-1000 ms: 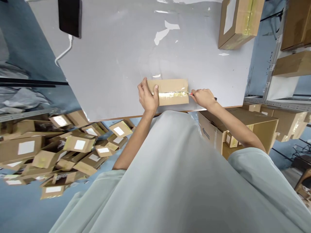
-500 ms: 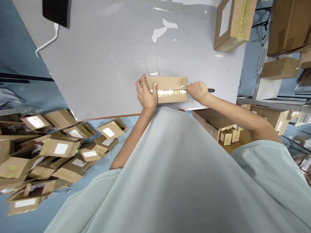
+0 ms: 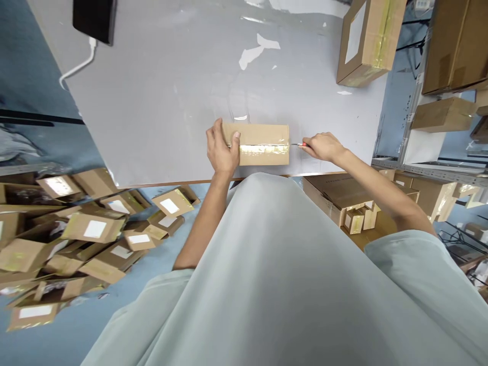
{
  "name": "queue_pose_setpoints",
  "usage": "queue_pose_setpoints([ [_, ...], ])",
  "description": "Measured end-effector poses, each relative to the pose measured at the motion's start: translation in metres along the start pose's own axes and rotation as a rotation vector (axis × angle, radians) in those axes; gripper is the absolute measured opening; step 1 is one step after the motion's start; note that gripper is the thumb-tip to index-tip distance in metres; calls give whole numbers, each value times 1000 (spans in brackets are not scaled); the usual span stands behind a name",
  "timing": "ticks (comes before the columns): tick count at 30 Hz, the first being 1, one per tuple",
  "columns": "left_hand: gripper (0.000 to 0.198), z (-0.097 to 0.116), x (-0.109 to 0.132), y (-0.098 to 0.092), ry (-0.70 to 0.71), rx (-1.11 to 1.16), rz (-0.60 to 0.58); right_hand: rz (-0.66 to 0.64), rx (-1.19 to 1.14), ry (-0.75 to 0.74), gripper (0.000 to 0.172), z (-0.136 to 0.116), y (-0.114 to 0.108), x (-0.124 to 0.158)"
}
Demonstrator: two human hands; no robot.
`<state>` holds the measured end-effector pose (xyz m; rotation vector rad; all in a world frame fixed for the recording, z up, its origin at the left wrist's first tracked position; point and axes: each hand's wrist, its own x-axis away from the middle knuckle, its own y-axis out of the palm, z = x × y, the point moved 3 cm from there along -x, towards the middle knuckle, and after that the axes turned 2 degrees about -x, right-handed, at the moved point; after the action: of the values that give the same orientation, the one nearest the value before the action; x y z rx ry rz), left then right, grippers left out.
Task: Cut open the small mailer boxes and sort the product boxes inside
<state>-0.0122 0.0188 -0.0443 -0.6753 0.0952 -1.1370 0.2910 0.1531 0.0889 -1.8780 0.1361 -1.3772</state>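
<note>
A small brown cardboard box (image 3: 263,136) with a shiny tape strip along its middle seam lies near the front edge of the grey table (image 3: 171,96). My left hand (image 3: 220,150) grips the box's left end, thumb on top. To the box's right, my right hand (image 3: 323,147) is closed round a small cutter (image 3: 299,145) with a red part; its thin tip points at the right end of the taped seam, just off the box.
A larger taped box (image 3: 368,40) stands at the table's far right. A black device with a white cable (image 3: 94,20) lies at the far left. Several labelled parcels (image 3: 95,229) are heaped on the floor left; an open carton (image 3: 343,195) sits below right, shelving beyond.
My right hand has drawn away to the right of the box, so the cutter tip now shows outside the seam. The left hand kept its grip on the box's left end.
</note>
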Motion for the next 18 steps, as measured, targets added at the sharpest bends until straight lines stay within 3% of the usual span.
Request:
queue_pose_setpoints([
  [2,80,-12,-6,-11,14,-10,12,132,-284,69,62,14,14,0],
  [4,79,-25,-12,-24,2,-25,34,231,-637,173,70,12,39,-11],
  [6,80,-38,-16,-38,-32,-42,63,265,-938,277,74,-9,66,-29],
  [9,83,-55,-18,-56,-65,-63,107,256,-1184,376,73,-61,92,-49],
  [13,89,-72,-16,-57,-79,-85,120,351,-1191,337,67,-105,82,-37],
  [15,92,-77,-16,-44,-96,-53,73,427,-1092,294,68,-109,65,-19],
  [18,89,-79,-15,-10,-84,66,-94,486,-869,289,74,-107,41,9],
])
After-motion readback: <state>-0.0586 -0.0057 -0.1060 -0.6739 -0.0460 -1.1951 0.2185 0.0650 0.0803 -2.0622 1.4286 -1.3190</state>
